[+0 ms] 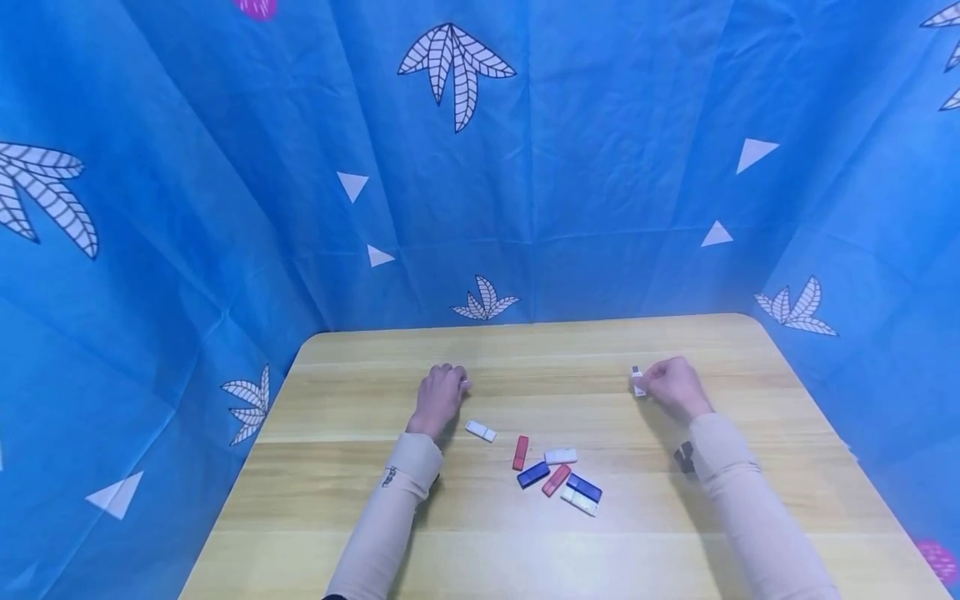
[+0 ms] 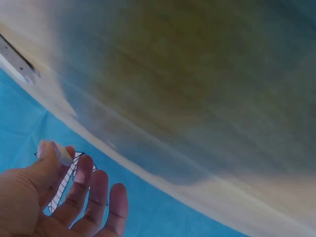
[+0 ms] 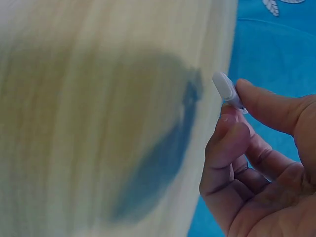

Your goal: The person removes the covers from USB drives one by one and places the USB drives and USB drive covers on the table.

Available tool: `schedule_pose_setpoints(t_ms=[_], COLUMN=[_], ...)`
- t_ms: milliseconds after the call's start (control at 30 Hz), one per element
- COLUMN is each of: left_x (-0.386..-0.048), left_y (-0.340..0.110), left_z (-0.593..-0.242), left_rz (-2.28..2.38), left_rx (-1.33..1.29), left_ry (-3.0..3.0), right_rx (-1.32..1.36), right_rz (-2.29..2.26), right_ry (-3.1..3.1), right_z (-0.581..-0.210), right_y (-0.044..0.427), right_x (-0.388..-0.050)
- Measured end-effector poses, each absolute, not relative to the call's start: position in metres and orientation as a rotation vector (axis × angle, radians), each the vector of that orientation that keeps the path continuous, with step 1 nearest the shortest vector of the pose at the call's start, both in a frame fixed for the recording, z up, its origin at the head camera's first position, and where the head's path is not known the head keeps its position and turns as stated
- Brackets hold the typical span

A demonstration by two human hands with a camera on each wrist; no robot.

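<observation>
My left hand [image 1: 439,396] is above the left part of the table, pinching a small white object [image 2: 62,154] between thumb and forefinger. Most of that object is hidden by the fingers, but it looks like a white USB stick. Over the right part of the table, my right hand [image 1: 675,385] pinches a white USB stick [image 3: 225,88] by its side, thumb against forefinger. Nearest to the left hand lies another white USB stick [image 1: 481,431]. A red USB stick [image 1: 521,452] lies a little farther to its right.
Between the forearms, a loose cluster holds a white stick [image 1: 561,456], a blue stick [image 1: 533,475], a red stick [image 1: 557,481], a second blue stick [image 1: 584,487] and a cream-white stick [image 1: 579,502]. Blue patterned cloth [image 1: 525,192] hangs behind the wooden table [image 1: 322,500].
</observation>
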State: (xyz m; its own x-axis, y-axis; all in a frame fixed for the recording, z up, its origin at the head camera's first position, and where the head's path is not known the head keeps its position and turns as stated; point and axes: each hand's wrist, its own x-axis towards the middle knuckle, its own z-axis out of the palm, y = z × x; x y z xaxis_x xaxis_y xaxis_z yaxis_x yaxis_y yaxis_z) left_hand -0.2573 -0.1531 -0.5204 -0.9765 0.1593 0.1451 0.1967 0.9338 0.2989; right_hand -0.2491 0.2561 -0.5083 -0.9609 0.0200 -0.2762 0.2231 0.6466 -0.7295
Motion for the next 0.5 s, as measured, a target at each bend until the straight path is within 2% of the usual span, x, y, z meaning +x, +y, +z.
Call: schedule_pose_setpoints(t_ms=[500], left_x=[-0.269], left_y=[-0.155], left_z=[-0.527], left_rz=[-0.291], left_rx=[-0.331], left_ry=[-2.97], right_rx=[0.211], right_rz=[-1.108], right_ry=[2.673], right_z=[-0.531], right_y=[0.267], right_x=[-0.258])
